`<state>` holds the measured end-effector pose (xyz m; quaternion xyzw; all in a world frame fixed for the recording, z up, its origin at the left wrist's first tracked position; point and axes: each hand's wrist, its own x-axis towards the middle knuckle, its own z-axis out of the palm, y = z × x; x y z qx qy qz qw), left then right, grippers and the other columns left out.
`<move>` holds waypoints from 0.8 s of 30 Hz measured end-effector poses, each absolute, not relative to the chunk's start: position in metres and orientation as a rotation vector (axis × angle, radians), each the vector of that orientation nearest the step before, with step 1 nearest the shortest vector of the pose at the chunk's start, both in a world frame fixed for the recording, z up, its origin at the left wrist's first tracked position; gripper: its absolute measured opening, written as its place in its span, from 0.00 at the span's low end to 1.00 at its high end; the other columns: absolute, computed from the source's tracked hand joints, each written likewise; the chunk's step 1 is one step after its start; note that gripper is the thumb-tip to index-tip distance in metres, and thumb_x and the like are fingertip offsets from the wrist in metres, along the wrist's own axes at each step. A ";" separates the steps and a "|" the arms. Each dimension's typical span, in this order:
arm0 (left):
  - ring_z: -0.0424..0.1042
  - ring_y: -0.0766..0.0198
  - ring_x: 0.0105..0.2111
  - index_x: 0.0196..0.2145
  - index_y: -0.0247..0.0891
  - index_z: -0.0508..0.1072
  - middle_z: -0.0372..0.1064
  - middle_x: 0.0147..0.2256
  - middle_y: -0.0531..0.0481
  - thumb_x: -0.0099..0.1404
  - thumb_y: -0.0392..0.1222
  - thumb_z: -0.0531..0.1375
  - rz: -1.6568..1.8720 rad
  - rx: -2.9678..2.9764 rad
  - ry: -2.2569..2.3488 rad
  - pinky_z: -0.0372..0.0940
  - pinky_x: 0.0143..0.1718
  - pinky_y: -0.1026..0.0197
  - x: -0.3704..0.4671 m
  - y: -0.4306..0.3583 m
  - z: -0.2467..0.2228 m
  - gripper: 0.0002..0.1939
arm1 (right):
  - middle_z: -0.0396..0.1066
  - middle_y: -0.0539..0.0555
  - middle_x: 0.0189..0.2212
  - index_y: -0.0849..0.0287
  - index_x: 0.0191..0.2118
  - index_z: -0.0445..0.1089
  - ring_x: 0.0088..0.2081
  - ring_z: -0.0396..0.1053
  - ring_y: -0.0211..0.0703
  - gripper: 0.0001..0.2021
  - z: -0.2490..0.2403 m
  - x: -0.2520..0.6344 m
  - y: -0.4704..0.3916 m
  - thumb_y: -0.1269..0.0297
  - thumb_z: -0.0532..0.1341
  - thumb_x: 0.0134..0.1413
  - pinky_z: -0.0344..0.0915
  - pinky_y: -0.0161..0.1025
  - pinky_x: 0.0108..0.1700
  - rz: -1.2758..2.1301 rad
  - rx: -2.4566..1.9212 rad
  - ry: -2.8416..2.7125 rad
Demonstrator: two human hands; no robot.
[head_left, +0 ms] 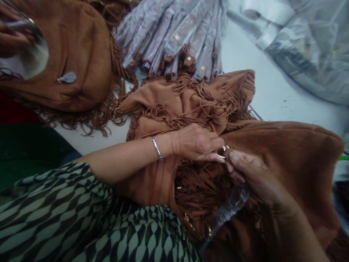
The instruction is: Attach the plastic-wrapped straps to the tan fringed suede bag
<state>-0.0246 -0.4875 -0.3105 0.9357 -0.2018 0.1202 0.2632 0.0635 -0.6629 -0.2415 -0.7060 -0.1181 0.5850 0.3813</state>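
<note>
Ring (222, 151) of gold metal sits on the near brown bag (286, 163), at centre frame, pinched between both hands. Left hand (195, 142) reaches across from the patterned sleeve (68, 214), fingers curled nearly closed, fingertips (215, 157) gripping the ring's left side; a bracelet (157, 148) circles its wrist. Right hand (256, 176) comes up from the lower right, fingers bent close together, thumb (236, 157) pressed at the ring's right edge; whether it grips the ring or only steadies it cannot be made out. A clear plastic strip (229, 207) hangs below this hand, and a second gold fitting (200, 229) shows among the fringe (199, 185) lower down, partly buried. Bags counted: three, all brown suede with fringe. One is under the hands, one (191, 102) lies crumpled just beyond, and one (73, 62) lies at upper left, cut off by the frame edge. Behind the middle bag lies a fan of plastic-wrapped straps (177, 32), too overlapped to count. Crumpled clear plastic (305, 40) occupies the far right of the white table (272, 91). A blurred object at the top left corner cannot be identified.
</note>
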 end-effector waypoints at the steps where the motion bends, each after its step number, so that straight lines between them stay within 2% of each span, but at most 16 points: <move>1: 0.70 0.61 0.29 0.37 0.34 0.66 0.70 0.31 0.45 0.70 0.57 0.37 0.302 2.520 -0.549 0.56 0.25 0.60 -0.024 -0.487 -0.311 0.27 | 0.51 0.46 0.16 0.59 0.22 0.62 0.18 0.45 0.30 0.21 -0.241 0.058 -0.665 0.46 0.57 0.53 0.39 0.32 0.18 1.444 -1.829 -0.301; 6: 0.70 0.61 0.31 0.39 0.34 0.66 0.70 0.32 0.44 0.69 0.58 0.36 0.236 2.507 -0.584 0.57 0.26 0.61 -0.025 -0.489 -0.311 0.29 | 0.52 0.47 0.18 0.60 0.23 0.63 0.20 0.48 0.31 0.21 -0.237 0.045 -0.669 0.46 0.56 0.53 0.43 0.32 0.20 1.394 -1.922 -0.354; 12: 0.70 0.60 0.32 0.36 0.34 0.67 0.69 0.31 0.45 0.69 0.59 0.38 0.310 2.520 -0.392 0.62 0.31 0.61 -0.031 -0.494 -0.307 0.29 | 0.53 0.47 0.18 0.60 0.24 0.63 0.20 0.49 0.32 0.21 -0.233 0.048 -0.665 0.45 0.55 0.54 0.44 0.32 0.21 1.347 -1.978 -0.376; 16: 0.70 0.60 0.38 0.49 0.31 0.62 0.69 0.38 0.43 0.68 0.58 0.44 0.337 2.498 -0.365 0.65 0.36 0.60 -0.033 -0.491 -0.298 0.27 | 0.52 0.46 0.16 0.61 0.22 0.63 0.19 0.46 0.30 0.22 -0.221 0.056 -0.658 0.45 0.57 0.52 0.40 0.31 0.19 1.398 -1.894 -0.330; 18: 0.69 0.60 0.40 0.53 0.31 0.59 0.67 0.41 0.41 0.69 0.55 0.46 0.330 2.512 -0.369 0.65 0.36 0.60 -0.033 -0.488 -0.291 0.25 | 0.50 0.45 0.13 0.60 0.22 0.63 0.16 0.43 0.29 0.21 -0.215 0.059 -0.654 0.46 0.58 0.51 0.37 0.31 0.17 1.466 -1.787 -0.243; 21: 0.69 0.60 0.40 0.50 0.30 0.61 0.67 0.40 0.42 0.70 0.50 0.45 0.307 2.505 -0.343 0.66 0.38 0.60 -0.031 -0.483 -0.281 0.21 | 0.48 0.42 0.11 0.59 0.24 0.62 0.13 0.39 0.27 0.18 -0.209 0.063 -0.647 0.48 0.59 0.51 0.36 0.30 0.15 1.553 -1.607 -0.102; 24: 0.68 0.61 0.41 0.49 0.31 0.62 0.67 0.40 0.42 0.70 0.49 0.44 0.286 2.465 -0.304 0.65 0.40 0.60 -0.025 -0.478 -0.269 0.20 | 0.49 0.42 0.10 0.59 0.24 0.62 0.12 0.41 0.27 0.17 -0.205 0.068 -0.638 0.50 0.61 0.50 0.38 0.29 0.14 1.500 -1.568 -0.084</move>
